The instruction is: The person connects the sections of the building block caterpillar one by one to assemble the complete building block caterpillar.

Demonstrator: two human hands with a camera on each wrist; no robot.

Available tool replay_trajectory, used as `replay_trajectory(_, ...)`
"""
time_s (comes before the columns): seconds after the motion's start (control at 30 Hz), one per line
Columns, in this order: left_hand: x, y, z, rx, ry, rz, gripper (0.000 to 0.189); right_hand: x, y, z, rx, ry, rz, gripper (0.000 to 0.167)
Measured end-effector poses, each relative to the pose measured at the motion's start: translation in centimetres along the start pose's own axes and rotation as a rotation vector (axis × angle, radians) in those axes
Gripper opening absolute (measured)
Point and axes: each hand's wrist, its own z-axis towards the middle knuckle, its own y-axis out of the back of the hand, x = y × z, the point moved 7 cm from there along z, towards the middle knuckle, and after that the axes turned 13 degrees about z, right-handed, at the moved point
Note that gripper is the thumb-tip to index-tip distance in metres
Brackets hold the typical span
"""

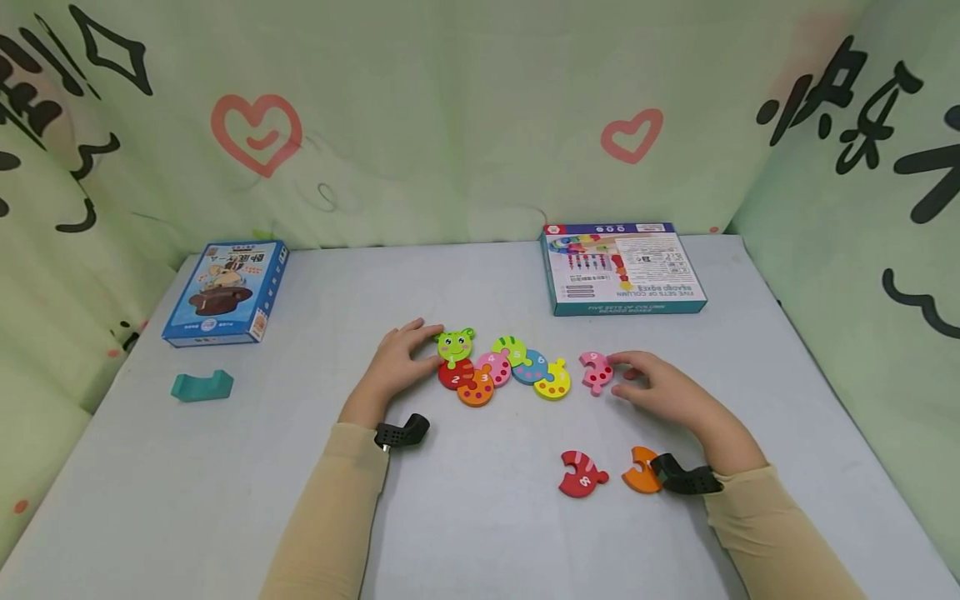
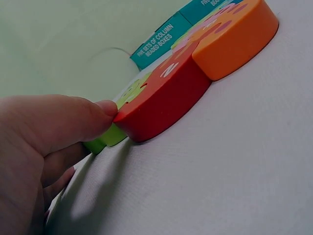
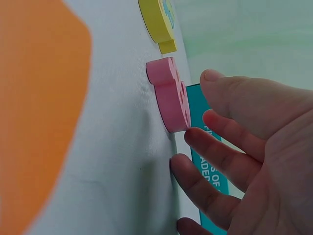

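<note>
A row of joined caterpillar puzzle pieces lies mid-table: a green smiling head (image 1: 455,344), a red piece numbered 2 (image 1: 455,374), an orange 3 (image 1: 476,389), then pink, green, blue and a yellow piece (image 1: 553,381) at the right end. My left hand (image 1: 396,364) touches the row's left side, its thumb (image 2: 105,113) against the red piece and a finger by the head. Just right of the yellow piece, a loose pink piece (image 1: 596,372) lies apart. My right hand (image 1: 660,392) is beside it with fingers spread loosely, one fingertip (image 3: 193,136) right at its edge.
Nearer me lie a red piece numbered 8 (image 1: 582,475) and an orange piece (image 1: 641,471), partly hidden by the right wrist camera (image 1: 684,475). A blue box (image 1: 225,293) and a teal curved block (image 1: 202,386) are at left, a bead box (image 1: 622,271) at back right.
</note>
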Motion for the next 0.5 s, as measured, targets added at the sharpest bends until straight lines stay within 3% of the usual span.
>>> replay_trajectory(0.5, -0.06, 0.13, -0.01, -0.002, -0.006, -0.010, 0.053, -0.06, -0.19, -0.05, 0.004, 0.008, 0.010, 0.051)
